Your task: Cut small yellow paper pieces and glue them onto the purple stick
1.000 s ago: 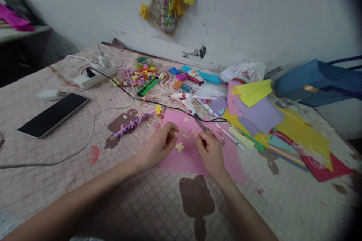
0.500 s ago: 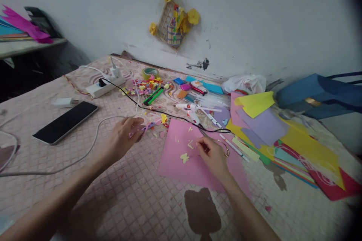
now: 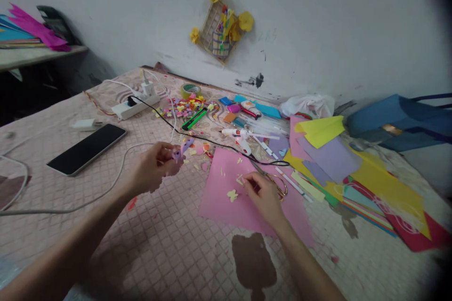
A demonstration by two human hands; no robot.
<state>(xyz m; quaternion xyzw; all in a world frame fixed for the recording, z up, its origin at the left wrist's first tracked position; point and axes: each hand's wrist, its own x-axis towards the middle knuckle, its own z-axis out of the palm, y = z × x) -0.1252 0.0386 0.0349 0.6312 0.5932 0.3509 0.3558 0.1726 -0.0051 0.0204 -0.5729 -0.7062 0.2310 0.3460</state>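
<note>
A small purple paper piece with dark spots is pinched in the fingers of my left hand, raised over the table left of the pink sheet. My right hand hangs over the pink sheet with thumb and forefinger together; whatever is between them is too small to name. Pale yellow scraps and a yellow butterfly-shaped cutout lie on the sheet beside that hand. Gold-handled scissors rest partly behind it. Small orange and yellow pieces sit at the sheet's upper left corner.
A black phone, a charger and a power strip lie left. A glue gun, its black cable and a green cutter are behind the sheet. Coloured papers and a blue bag stand right.
My left hand has lifted the purple piece slightly, turning it upward, and the orange and yellow pieces behind show more. My right hand has barely moved. The view has shifted a little.
</note>
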